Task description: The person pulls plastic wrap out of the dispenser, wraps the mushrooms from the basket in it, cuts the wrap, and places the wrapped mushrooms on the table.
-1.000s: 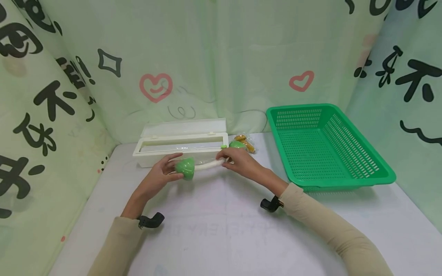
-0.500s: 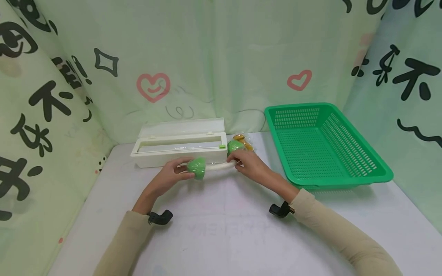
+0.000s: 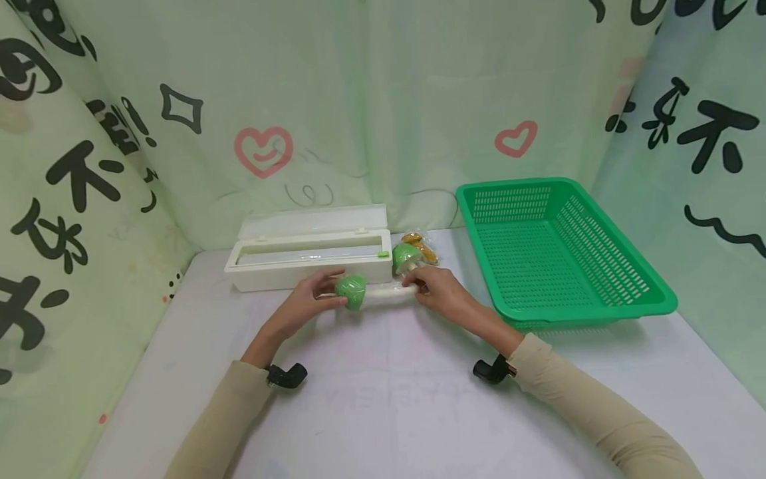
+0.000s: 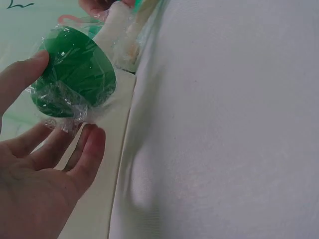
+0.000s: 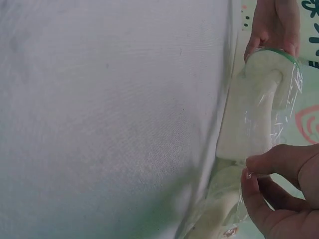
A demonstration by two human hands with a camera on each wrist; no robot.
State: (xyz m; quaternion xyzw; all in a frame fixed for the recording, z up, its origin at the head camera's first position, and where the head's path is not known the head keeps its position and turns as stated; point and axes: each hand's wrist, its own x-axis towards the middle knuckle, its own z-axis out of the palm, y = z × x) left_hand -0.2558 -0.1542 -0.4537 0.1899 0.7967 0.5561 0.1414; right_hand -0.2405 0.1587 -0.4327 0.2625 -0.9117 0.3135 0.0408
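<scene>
A toy mushroom with a green cap and a pale stem, wrapped in clear film, is held sideways between my two hands in front of a white cling-film dispenser. My left hand holds the cap end, with the thumb on one side and fingertips on the other; the left wrist view shows the crinkled film over the cap. At the stem end, my right hand pinches the film between thumb and finger. A second wrapped green-capped mushroom lies beside the dispenser's right end.
Brown-yellow wrapped pieces lie behind the second mushroom. A large green slotted basket stands at the back right. The dispenser's lid is raised against the curtain, and a green slider sits on its right end.
Both hands have shifted to the right with the wrapped mushroom, from the dispenser's middle toward its right end. More of the second mushroom now shows behind the right hand.
</scene>
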